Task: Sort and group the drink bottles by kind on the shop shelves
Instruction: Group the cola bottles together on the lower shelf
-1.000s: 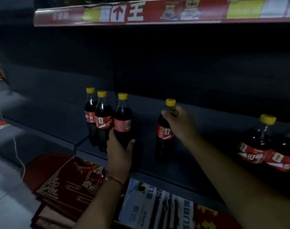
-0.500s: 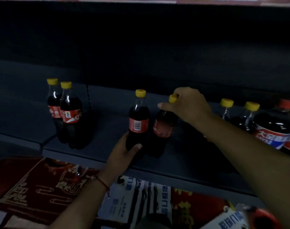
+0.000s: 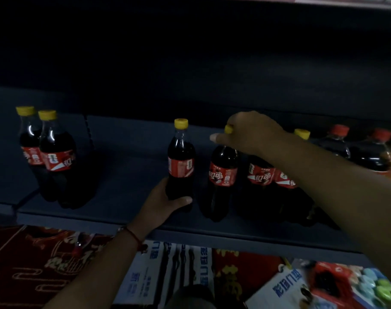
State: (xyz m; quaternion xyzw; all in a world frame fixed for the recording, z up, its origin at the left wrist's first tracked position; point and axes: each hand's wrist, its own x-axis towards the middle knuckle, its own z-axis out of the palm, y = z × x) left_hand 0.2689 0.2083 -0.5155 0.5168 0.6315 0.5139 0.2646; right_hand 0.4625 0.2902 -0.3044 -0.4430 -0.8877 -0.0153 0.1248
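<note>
A dark grey metal shelf point(image 3: 127, 150) runs across the middle of the frame, carrying plastic cola bottles. Two yellow-capped, red-labelled cola bottles point(image 3: 56, 159) stand touching at centre left, four more yellow-capped ones point(image 3: 222, 175) stand around the centre, and two larger red-capped cola bottles point(image 3: 373, 152) stand at the right edge.

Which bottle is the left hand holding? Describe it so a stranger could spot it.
On the dark shelf, look between the pair of bottles at far left and the cluster at right. A lone yellow-capped cola bottle stands there, the left hand gripping its base. Unlike its neighbours, it touches no other bottle.
</note>
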